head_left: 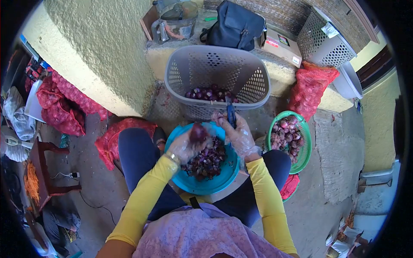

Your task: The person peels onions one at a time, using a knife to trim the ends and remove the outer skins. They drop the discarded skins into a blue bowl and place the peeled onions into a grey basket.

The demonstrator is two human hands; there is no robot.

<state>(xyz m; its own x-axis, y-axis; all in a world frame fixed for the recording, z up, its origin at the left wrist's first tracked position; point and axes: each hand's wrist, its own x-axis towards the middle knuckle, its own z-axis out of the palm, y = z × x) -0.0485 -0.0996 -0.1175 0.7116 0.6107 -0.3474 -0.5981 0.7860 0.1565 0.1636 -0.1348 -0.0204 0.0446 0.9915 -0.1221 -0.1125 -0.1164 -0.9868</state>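
My left hand [184,147], in a clear plastic glove, is closed around a red onion [198,133]. It hangs above a blue basin [174,182] full of loose onion skins and trimmings [205,162]. My right hand [242,136], also gloved, grips a knife [231,115] with a dark blue handle, pointing up and away from me. The knife is apart from the onion. Just beyond both hands stands a large grey perforated basket [217,56] with peeled-looking red onions [211,93] at its bottom.
At my right knee is a green basket [308,150] of onions. Red mesh sacks [310,86] of onions stand at the right and left [64,105]. A black bag [234,26], a cardboard box [282,46] and a jug [174,26] sit on the ledge.
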